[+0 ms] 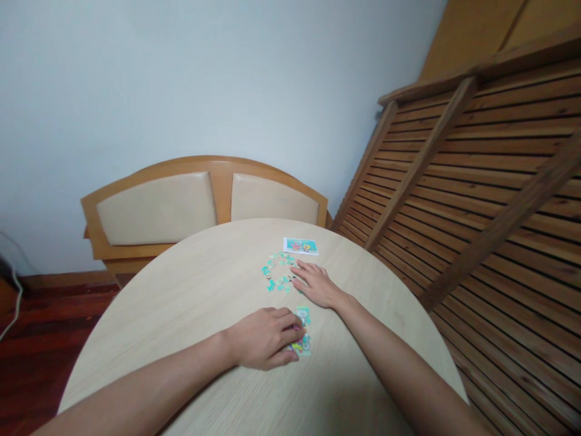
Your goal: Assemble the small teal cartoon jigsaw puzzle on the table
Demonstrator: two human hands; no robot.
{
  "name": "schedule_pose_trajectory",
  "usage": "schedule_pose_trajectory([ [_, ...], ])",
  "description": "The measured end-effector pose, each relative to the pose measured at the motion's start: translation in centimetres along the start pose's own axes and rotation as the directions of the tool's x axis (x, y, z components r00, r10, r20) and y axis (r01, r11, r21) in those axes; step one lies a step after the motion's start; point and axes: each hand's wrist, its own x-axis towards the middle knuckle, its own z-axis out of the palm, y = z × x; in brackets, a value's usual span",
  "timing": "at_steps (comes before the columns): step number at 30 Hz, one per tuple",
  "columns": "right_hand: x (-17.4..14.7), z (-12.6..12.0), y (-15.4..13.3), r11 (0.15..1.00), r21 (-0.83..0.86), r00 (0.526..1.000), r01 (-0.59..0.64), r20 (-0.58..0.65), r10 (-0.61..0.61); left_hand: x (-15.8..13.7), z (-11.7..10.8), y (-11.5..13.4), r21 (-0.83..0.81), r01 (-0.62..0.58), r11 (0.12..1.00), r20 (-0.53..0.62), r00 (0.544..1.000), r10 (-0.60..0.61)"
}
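My left hand [267, 338] lies palm down over the left part of a joined patch of jigsaw puzzle [304, 346], its fingers resting on the colourful surface. Part of the patch is hidden beneath that hand. Farther up the table, my right hand [316, 286] reaches in from the right with fingers apart, its fingertips at the edge of the loose turquoise puzzle pieces [271, 284]. Whether a fingertip touches a piece there is too small to tell. Behind the pieces lies a picture card [301, 246] with cartoon figures on turquoise.
Everything lies on a round, pale wooden table [190, 297]. Beyond its far edge stands a wooden headboard [222, 188] with cream panels, against a plain wall [204, 79]. A large slatted wooden frame [458, 175] leans on the right. A white cable [18, 297] hangs at far left.
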Motion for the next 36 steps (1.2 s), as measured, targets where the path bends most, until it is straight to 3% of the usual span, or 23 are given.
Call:
schedule_pose_trajectory([
  [5,1.9,0.3,0.2,0.999,-0.029,0.999,-0.038,0.030,0.039,0.0,0.0,0.0,0.000,0.005,1.000,0.002,1.000,-0.005],
  [11,2.5,0.7,-0.2,0.998,0.000,0.996,0.064,-0.067,-0.064,-0.1,0.2,-0.2,0.003,0.008,1.000,-0.004,1.000,-0.008],
  [17,2.2,0.6,-0.7,0.980,0.118,0.987,0.162,-0.002,-0.163,0.0,0.1,-0.1,0.015,0.013,1.000,0.014,1.000,-0.013],
  [23,1.8,0.5,0.7,0.996,0.088,0.998,0.020,-0.062,-0.015,0.0,0.0,0.0,0.011,0.010,1.000,0.013,1.000,-0.010],
  [28,0.5,-0.2,1.8,0.997,0.077,0.995,-0.009,-0.102,0.017,-0.1,0.2,-0.1,0.000,0.001,1.000,0.005,1.000,-0.001],
  [36,-4.0,-2.5,0.4,0.991,0.130,0.995,0.042,-0.094,-0.030,0.0,0.3,-0.3,-0.027,0.031,0.999,-0.017,0.999,-0.032],
])
